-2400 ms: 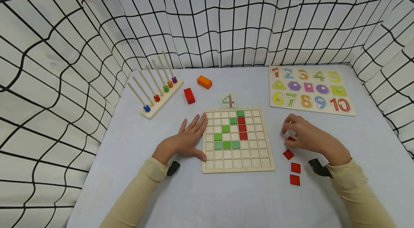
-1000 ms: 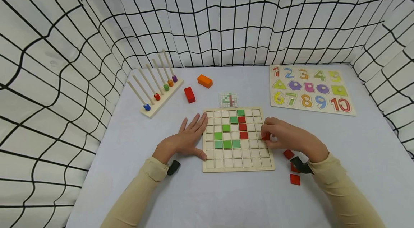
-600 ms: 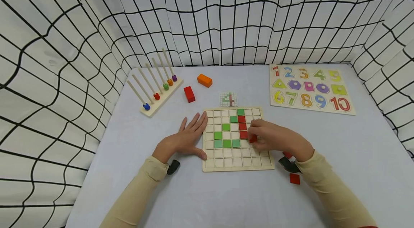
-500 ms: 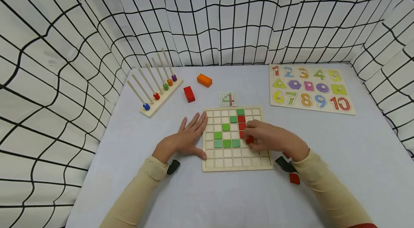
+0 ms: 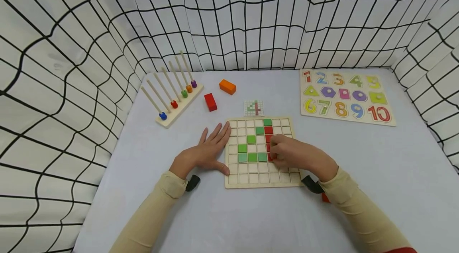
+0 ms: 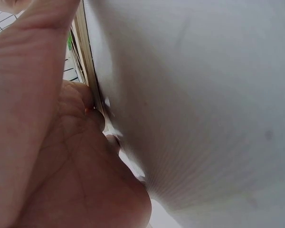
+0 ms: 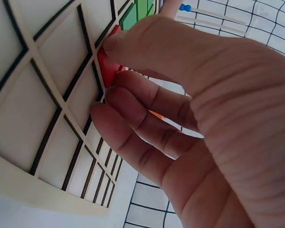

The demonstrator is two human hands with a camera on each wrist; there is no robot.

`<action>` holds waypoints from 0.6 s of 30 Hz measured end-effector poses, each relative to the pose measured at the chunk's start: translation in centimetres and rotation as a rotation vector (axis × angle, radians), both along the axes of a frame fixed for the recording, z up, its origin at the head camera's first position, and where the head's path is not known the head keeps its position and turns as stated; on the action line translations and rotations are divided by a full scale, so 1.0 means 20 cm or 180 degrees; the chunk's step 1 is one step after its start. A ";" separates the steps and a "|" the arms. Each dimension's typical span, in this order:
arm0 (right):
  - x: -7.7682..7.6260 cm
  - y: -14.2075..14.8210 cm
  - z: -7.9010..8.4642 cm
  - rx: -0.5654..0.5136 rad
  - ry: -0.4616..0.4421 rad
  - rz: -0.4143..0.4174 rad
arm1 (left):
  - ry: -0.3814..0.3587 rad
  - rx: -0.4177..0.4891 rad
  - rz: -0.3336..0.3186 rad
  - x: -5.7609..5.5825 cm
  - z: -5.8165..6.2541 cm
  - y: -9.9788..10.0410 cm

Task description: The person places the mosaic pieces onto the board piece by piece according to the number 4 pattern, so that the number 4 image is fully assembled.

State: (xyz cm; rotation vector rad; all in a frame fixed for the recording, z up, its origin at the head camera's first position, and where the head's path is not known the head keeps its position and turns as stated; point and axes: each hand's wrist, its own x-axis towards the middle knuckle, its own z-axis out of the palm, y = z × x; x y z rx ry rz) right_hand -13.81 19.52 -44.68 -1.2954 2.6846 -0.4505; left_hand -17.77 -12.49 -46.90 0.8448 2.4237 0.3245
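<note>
A wooden grid board [image 5: 252, 179] lies flat, with green tiles [image 5: 252, 157] in a stepped line and a column of red tiles [image 5: 268, 130]. My left hand [image 5: 202, 155] rests spread on the table, fingertips and thumb at the board's left edge. Over the board, my right hand [image 5: 299, 155] pinches a red square tile [image 7: 106, 66] between thumb and fingers. That tile is at the lower end of the red column, beside the row of green tiles; in the head view the fingers partly cover it.
A small pattern card [image 5: 254, 108] lies behind the board. Beyond are a red block [image 5: 210, 102], an orange block [image 5: 227, 87], a peg stand with beads [image 5: 183, 105] and a number puzzle [image 5: 346, 97]. A loose red tile [image 5: 325, 198] shows beside the right sleeve.
My right hand has picked up a red tile from the table at right, carried it left over the board and lowered it at the red column's end. The left hand has stayed put.
</note>
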 end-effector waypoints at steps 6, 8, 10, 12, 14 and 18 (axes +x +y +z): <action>0.01 0.02 0.02 0.0071 -0.0106 -0.0036 | -0.0003 0.0042 0.0002 0.00 0.01 0.00; 0.02 0.04 0.02 0.0060 -0.0187 -0.0076 | -0.0013 0.0048 0.0006 0.00 0.01 0.00; 0.02 0.06 0.02 0.0032 -0.0227 -0.0113 | -0.0015 0.0051 0.0004 0.00 0.01 0.00; 0.03 0.07 0.03 0.0003 -0.0254 -0.0158 | -0.0020 0.0042 0.0002 0.00 0.01 0.00; 0.03 0.09 0.03 -0.0022 -0.0278 -0.0191 | -0.0026 0.0064 0.0005 -0.01 0.00 0.00; 0.05 0.12 0.04 -0.0028 -0.0289 -0.0262 | -0.0063 0.0118 0.0018 -0.01 -0.01 -0.01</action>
